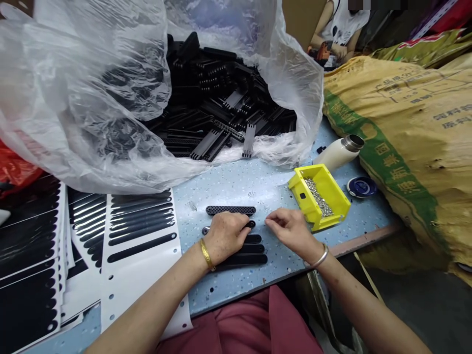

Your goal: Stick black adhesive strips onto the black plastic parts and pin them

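Several long black strips with rounded ends lie in a row on the blue speckled table [236, 182]. The farthest one, a black strip with a mesh pattern [230, 210], sits just beyond my left hand [226, 236]. That hand is curled over the second black strip [252, 224], whose two ends stick out at either side. Nearer to me are more plain black strips [254, 259], partly covered by the hand and wrist. To the right, my right hand [287, 228] is held with thumb and fingertips pinched together. Whatever may be between those fingertips is too small to see.
A yellow bin [337, 194] of small metal pieces [317, 196] stands right, near a pale bottle [337, 152] and a dark blue lid [361, 187]. Sheets of black stickers [142, 246] lie left. A plastic bag [110, 167] of black parts and yellow sacks [405, 128] flank the table; a person [341, 29] sits behind.
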{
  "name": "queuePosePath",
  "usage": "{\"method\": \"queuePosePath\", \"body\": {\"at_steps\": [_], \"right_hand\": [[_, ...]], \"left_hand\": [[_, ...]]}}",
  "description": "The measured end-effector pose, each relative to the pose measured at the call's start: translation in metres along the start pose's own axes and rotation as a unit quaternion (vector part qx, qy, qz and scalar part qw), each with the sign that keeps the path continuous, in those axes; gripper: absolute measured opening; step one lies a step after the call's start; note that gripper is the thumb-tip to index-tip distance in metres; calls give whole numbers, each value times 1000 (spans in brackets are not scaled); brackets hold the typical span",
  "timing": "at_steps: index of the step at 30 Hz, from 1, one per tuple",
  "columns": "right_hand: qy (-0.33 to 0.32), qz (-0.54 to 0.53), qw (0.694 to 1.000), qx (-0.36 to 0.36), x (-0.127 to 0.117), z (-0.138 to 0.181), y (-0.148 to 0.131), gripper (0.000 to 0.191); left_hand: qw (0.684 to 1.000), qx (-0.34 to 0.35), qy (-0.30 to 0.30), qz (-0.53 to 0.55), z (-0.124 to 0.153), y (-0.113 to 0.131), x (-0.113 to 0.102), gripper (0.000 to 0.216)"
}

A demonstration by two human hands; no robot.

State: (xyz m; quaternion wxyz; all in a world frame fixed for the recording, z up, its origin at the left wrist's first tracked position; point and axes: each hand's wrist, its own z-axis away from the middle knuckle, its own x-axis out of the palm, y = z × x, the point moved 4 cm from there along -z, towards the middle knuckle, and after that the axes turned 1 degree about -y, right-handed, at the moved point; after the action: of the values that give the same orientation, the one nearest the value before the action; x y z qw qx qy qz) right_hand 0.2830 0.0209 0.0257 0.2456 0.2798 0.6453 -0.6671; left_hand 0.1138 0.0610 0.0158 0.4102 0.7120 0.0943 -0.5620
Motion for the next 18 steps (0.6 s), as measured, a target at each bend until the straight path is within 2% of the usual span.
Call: {"method": "queuePosePath", "body": {"at_steps": [2,5,11,18], "right_hand": [[-58,-109,991,47,13,-4,-7,15],[-101,-183,973,99,26,-9,-12,15],[-109,-260,944,170,36,-14,-8,12],[-84,-347,911,205,39,-10,-10,15]], "left_hand": [[1000,-2,-9,-8,0,1,0,15],[1000,-5,-19,-15,-1,1,0,15],[1000,1,-25,12,2,0,-1,14],[999,-7,-5,45,6,-5,-1,32]]}}
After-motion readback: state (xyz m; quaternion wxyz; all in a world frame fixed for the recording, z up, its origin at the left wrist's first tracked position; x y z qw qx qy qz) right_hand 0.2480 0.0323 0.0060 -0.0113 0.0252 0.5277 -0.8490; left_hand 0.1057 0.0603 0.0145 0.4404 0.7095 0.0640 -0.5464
